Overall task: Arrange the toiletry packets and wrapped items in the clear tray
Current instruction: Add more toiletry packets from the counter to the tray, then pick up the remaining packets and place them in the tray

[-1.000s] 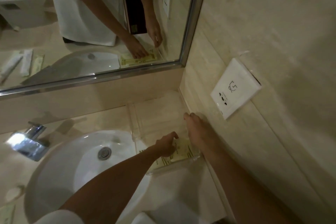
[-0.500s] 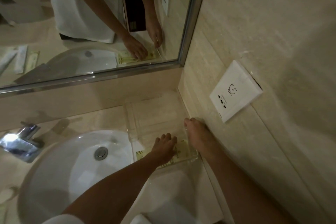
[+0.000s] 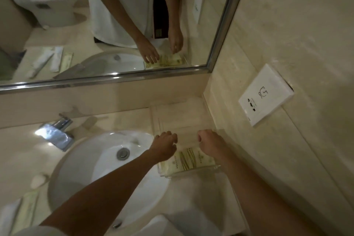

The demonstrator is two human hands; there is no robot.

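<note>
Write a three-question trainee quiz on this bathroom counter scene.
1. True or false: the packets lie at the tray's near end.
2. On which side of the tray is the sink: A left, B right, C behind?
3. Fill in: the socket is mounted on the ____ wall.

Key: 1 true; 2 A; 3 right. Both hands, left and right, hover over the tray.

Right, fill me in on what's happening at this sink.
A person is arranging toiletry packets in a clear tray on the counter, between the sink and the wall. Both hands hover over the tray's middle, left hand and right hand, fingers curled; neither clearly holds anything. The packets lie at its near end.
</note>
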